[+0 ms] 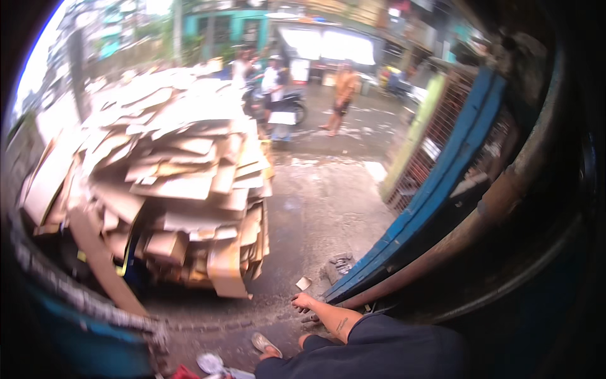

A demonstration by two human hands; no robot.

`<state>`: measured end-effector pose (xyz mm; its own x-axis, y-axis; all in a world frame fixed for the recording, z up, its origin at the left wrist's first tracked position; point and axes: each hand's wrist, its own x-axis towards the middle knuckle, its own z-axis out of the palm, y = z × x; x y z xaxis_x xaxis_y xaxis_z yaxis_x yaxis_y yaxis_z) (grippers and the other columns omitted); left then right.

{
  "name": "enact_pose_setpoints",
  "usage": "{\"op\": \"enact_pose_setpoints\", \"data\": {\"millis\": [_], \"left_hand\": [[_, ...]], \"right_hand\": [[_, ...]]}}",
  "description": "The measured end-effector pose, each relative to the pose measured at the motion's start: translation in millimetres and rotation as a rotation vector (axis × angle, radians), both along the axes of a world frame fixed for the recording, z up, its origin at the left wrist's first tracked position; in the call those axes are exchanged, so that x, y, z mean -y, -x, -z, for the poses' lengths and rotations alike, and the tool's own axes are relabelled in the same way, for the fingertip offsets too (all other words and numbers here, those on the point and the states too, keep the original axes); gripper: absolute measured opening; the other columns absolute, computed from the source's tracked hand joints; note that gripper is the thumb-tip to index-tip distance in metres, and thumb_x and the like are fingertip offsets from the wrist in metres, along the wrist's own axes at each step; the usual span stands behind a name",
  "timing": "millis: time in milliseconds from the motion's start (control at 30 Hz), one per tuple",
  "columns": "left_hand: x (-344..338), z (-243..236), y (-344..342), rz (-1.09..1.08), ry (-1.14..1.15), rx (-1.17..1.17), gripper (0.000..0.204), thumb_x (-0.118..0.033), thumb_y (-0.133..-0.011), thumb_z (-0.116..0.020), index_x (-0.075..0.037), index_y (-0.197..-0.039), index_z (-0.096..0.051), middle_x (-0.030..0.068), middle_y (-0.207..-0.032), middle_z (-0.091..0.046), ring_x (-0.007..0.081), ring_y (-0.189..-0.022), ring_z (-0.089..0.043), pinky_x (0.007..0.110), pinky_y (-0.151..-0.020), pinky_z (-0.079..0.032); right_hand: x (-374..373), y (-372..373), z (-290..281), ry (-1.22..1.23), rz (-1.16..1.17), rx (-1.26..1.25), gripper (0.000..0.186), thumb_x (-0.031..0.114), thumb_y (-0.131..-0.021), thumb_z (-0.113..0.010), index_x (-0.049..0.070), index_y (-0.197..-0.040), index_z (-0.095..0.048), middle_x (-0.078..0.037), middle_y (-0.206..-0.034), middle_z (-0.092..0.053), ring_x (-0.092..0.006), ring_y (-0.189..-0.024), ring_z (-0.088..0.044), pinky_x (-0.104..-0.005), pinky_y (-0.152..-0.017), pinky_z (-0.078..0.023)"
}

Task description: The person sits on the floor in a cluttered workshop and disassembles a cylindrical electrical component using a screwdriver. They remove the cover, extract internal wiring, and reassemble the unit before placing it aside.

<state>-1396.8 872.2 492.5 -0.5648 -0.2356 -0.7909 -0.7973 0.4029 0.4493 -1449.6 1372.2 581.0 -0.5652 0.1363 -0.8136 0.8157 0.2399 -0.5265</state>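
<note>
My right hand (302,302) hangs at the end of a bare forearm that comes out of a dark sleeve (379,338) at the lower edge. Its fingers look loosely apart, and I see nothing between them, though the picture is a little blurred. Just beyond it on the wet ground lies a small pale scrap (304,283), apart from the fingers. My left hand does not show. To the left rises a big stack of flattened cardboard (189,183), with a long cardboard strip (106,265) leaning at its near side.
A blue post (435,170) and wire-mesh gate (424,148) slant along the right. Beyond the pavement stand a person in orange (343,95), other people and a motorcycle (291,106). My shod foot (266,345) is near a white round object (210,362).
</note>
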Motion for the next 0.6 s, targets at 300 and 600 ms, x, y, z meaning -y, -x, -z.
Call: {"op": "enact_pose_setpoints", "data": {"millis": [300, 600], "left_hand": [[-127.6, -60.9, 288.0, 0.463, -0.057, -0.189, 0.034, -0.033, -0.084, -0.074, -0.003, -0.102, -0.072, 0.0163, -0.086, -0.071, 0.0283, -0.075, -0.067, 0.044, -0.069, -0.053], [-267.7, -2.8, 367.1, 0.757, 0.020, -0.144, 0.037, -0.036, -0.083, -0.074, -0.004, -0.102, -0.072, 0.0173, -0.091, -0.072, 0.0303, -0.084, -0.068, 0.043, -0.077, -0.053]], "right_hand": [[-158.7, 69.8, 69.7, 0.085, 0.445, 0.180, 0.032, 0.025, -0.094, -0.058, 0.012, -0.123, -0.060, -0.006, -0.094, -0.068, -0.0246, -0.068, -0.068, -0.0391, -0.054, -0.054], [-304.1, 94.2, 134.8, -0.026, 0.709, 0.200, 0.028, 0.027, -0.096, -0.059, 0.012, -0.118, -0.064, -0.008, -0.100, -0.069, -0.0294, -0.078, -0.070, -0.0451, -0.064, -0.058]]}}
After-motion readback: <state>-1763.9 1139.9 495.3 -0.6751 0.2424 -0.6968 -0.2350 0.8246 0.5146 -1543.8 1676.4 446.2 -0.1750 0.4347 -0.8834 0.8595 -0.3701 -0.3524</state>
